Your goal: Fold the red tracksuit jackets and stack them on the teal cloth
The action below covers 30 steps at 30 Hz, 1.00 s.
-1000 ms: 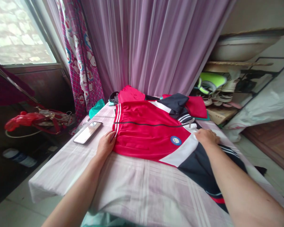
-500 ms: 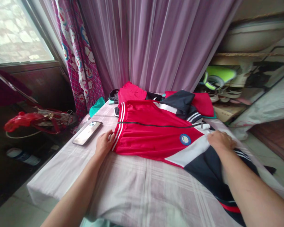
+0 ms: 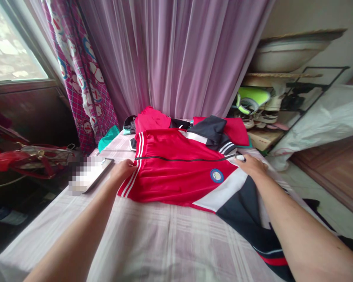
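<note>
A red, white and navy zip-up track jacket (image 3: 170, 180) lies front up on the table, its hem to the left and its collar to the right. My left hand (image 3: 123, 170) pinches the striped hem near the lower end of the zip. At the collar, by the top of the zip, my right hand (image 3: 251, 164) has its fingers closed on the fabric. The near sleeve runs toward me beneath my right forearm. A round badge (image 3: 217, 176) shows on the chest. Left of my left hand lies a phone (image 3: 91, 176), partly blurred out.
Folded red and dark clothes (image 3: 153, 119) are piled at the back of the checked tablecloth (image 3: 164, 239). Purple curtains (image 3: 176, 58) hang behind. A shoe rack (image 3: 261, 113) stands at the right, a bicycle-like red frame (image 3: 44, 160) at the left.
My left hand has moved up along the hem, closer to the zip. My right hand has shifted toward the zip's top at the collar. The view has turned slightly right.
</note>
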### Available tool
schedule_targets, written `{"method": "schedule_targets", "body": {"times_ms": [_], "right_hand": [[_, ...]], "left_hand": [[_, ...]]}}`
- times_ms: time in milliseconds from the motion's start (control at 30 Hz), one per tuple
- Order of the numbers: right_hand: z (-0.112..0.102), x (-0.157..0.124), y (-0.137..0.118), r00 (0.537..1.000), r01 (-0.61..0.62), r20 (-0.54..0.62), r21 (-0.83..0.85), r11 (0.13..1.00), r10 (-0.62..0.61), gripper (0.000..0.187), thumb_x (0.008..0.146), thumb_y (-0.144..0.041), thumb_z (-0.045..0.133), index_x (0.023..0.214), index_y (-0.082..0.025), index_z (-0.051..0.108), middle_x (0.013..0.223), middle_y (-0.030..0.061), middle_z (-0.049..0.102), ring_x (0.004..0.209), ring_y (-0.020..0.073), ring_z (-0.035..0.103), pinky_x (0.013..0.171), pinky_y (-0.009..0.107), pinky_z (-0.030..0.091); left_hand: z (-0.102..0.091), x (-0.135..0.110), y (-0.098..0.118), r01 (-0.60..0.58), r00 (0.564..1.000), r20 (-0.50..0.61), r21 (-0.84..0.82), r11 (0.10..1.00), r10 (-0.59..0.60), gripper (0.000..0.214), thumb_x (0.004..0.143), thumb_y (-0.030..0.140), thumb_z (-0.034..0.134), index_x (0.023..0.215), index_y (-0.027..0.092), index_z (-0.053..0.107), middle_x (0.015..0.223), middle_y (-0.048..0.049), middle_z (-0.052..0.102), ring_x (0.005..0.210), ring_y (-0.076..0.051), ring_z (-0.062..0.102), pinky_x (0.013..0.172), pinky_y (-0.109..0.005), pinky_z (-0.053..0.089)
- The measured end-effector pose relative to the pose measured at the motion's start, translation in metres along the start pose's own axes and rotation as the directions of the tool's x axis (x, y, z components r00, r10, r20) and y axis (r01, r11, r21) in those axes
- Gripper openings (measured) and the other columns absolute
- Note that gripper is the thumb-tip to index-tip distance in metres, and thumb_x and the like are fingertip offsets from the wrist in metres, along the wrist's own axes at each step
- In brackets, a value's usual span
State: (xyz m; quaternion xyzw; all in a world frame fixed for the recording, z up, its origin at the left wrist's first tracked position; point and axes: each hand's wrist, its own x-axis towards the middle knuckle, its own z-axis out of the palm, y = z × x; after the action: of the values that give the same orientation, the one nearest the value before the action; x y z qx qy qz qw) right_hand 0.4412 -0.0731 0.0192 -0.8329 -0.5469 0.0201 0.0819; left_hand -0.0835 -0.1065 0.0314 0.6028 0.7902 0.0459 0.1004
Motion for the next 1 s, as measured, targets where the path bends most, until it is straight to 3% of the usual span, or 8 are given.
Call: {"method": "schedule_targets", "body": {"times_ms": [167, 333, 533, 767, 867, 1000], "right_hand": [[-0.006, 0.004, -0.003, 0.997, -0.069, 0.044, -0.017, 0.997, 0.07, 0.049, 0.096, -0.051, 0.038, 0.121, -0.02, 0.067, 0.121, 0.0197, 0.069, 0.115, 0.0351, 0.062, 0.088, 0.042, 0.045], [-0.006, -0.001, -0.003, 0.998, -0.066, -0.005, -0.101, 0.993, 0.066, 0.047, 0.097, -0.046, 0.037, 0.122, -0.018, 0.065, 0.121, 0.0208, 0.068, 0.117, 0.0348, 0.061, 0.093, 0.045, 0.041], [0.001, -0.003, -0.004, 0.999, -0.036, 0.031, -0.102, 0.994, 0.039, 0.052, 0.098, -0.047, 0.03, 0.122, -0.014, 0.063, 0.124, 0.0242, 0.066, 0.116, 0.0366, 0.061, 0.092, 0.046, 0.042], [-0.002, -0.006, -0.003, 0.998, -0.03, 0.046, -0.108, 0.994, 0.036, 0.054, 0.098, -0.046, 0.026, 0.126, -0.015, 0.06, 0.129, 0.0231, 0.064, 0.118, 0.0364, 0.06, 0.093, 0.046, 0.042], [-0.006, -0.005, -0.001, 0.996, -0.041, 0.07, -0.098, 0.994, 0.048, 0.053, 0.099, -0.043, 0.025, 0.127, -0.016, 0.06, 0.126, 0.0215, 0.066, 0.117, 0.0348, 0.061, 0.09, 0.043, 0.044], [-0.013, -0.006, 0.003, 1.0, -0.022, 0.003, -0.126, 0.992, 0.023, 0.05, 0.099, -0.043, 0.029, 0.125, -0.017, 0.064, 0.118, 0.0222, 0.069, 0.114, 0.0351, 0.062, 0.091, 0.045, 0.042]], "left_hand": [[-0.005, 0.007, -0.007, 0.016, 0.999, 0.034, -0.054, 0.998, -0.014, 0.035, 0.086, 0.035, 0.05, 0.106, 0.02, 0.075, 0.096, -0.0092, 0.077, 0.087, -0.023, 0.07, 0.067, -0.027, 0.045], [-0.005, 0.014, -0.016, 0.037, 0.995, 0.1, -0.097, 0.995, -0.027, 0.029, 0.082, 0.04, 0.055, 0.085, 0.019, 0.076, 0.064, -0.0027, 0.069, 0.063, -0.018, 0.063, 0.056, -0.024, 0.041], [-0.006, 0.022, -0.012, 0.042, 0.982, 0.189, -0.13, 0.991, -0.017, 0.024, 0.076, 0.039, 0.06, 0.065, 0.019, 0.068, 0.049, 0.0007, 0.055, 0.051, -0.013, 0.053, 0.051, -0.023, 0.037], [-0.008, 0.025, 0.003, 0.065, 0.962, 0.271, -0.154, 0.986, -0.021, 0.029, 0.074, 0.036, 0.062, 0.052, 0.019, 0.056, 0.042, 0.0003, 0.049, 0.05, -0.015, 0.053, 0.052, -0.025, 0.039], [-0.008, 0.019, 0.001, 0.063, 0.975, 0.22, -0.203, 0.977, -0.017, 0.026, 0.077, 0.04, 0.06, 0.061, 0.019, 0.057, 0.049, 0.0003, 0.054, 0.055, -0.016, 0.057, 0.053, -0.024, 0.041], [-0.013, 0.008, -0.016, 0.091, 0.991, 0.124, -0.286, 0.954, -0.057, 0.024, 0.086, 0.041, 0.049, 0.077, 0.02, 0.057, 0.065, 0.0005, 0.063, 0.062, -0.014, 0.062, 0.057, -0.022, 0.046]]}}
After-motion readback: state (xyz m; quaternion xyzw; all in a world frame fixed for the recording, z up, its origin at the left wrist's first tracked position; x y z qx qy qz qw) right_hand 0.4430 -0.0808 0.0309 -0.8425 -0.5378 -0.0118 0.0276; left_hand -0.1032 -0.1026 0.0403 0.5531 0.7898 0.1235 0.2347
